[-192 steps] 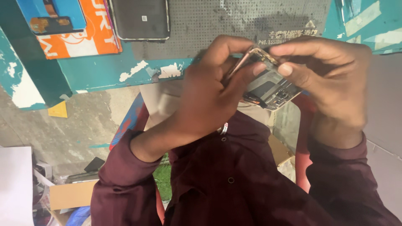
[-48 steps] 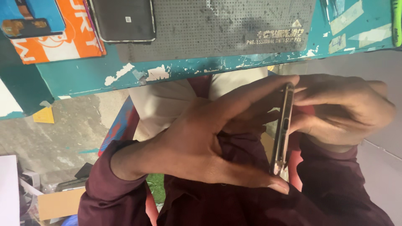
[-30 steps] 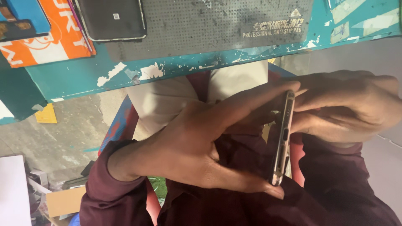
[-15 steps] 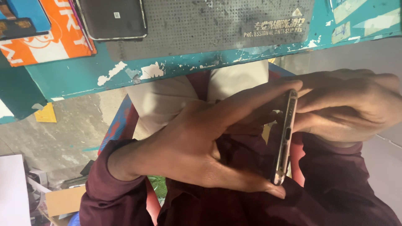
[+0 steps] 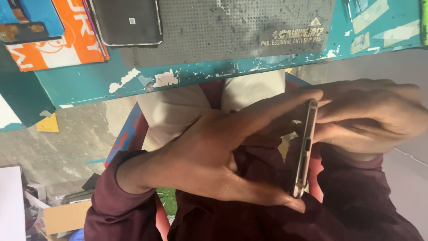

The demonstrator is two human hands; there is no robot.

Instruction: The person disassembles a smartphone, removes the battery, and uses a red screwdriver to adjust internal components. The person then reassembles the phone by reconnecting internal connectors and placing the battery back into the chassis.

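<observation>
A thin phone with a gold-coloured frame (image 5: pixel 304 147) is held edge-on over my lap, its port side facing the camera. My left hand (image 5: pixel 209 165) spans it lengthwise, index finger on the top end and thumb under the bottom end. My right hand (image 5: pixel 365 116) lies against the phone's right face with its fingers stretched flat along it. Both wrists are in maroon sleeves. The phone's faces are hidden from this angle.
Above my hands runs the chipped edge of a teal table (image 5: pixel 187 80). On it lie a grey perforated mat (image 5: pixel 232 27), a dark phone (image 5: pixel 127 20) and an orange and blue box (image 5: pixel 49 31). A cardboard box (image 5: pixel 67 216) sits on the floor at lower left.
Several seconds ago the phone was tilted with its inside showing; now it is turned edge-on. Over the last second both hands have held nearly still.
</observation>
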